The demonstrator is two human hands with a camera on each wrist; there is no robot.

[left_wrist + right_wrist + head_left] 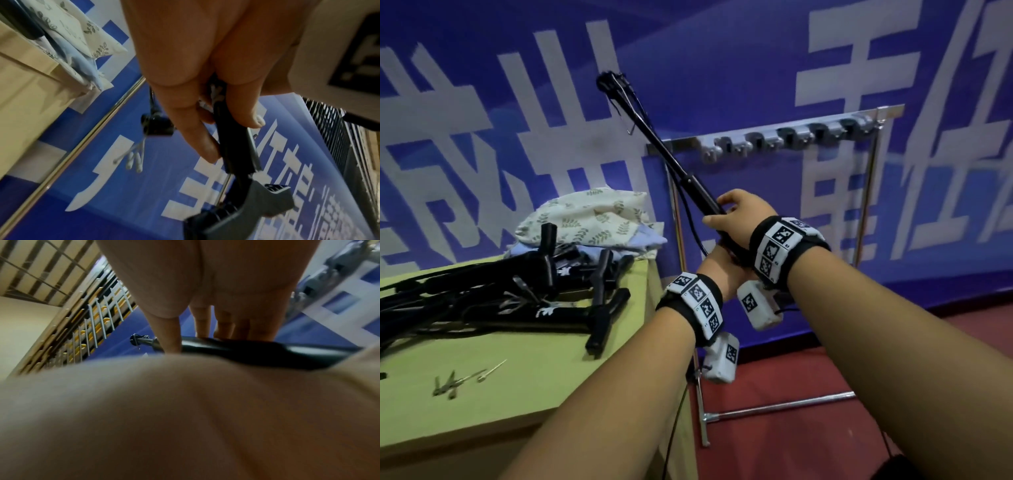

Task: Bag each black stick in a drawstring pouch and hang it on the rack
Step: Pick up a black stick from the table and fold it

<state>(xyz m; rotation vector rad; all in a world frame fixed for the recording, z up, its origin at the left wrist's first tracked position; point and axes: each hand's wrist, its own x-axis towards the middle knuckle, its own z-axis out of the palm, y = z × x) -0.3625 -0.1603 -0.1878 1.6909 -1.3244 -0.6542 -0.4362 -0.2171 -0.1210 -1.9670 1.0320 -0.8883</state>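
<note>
Both hands hold one black stick (654, 137) slanted up and to the left in front of the blue wall, loose cords dangling from its top end (607, 80). My right hand (736, 212) grips its thicker lower part, fingers over it and thumb beside it (199, 342). Just below, my left hand (714, 270) is partly hidden by the right wrist. In the left wrist view it (232, 139) pinches the black lower end (234, 146), where a white print shows. Whether that thicker part is a pouch I cannot tell. The chrome rack (760, 142) with grey clips stands behind.
A green table (482, 394) at the left carries a pile of black sticks and pouches (524, 294), leaf-print cloth (589, 216) and small metal pins (462, 378). The rack's legs (774, 407) stand on the red floor. A grey rack clip (265, 206) is close to my left hand.
</note>
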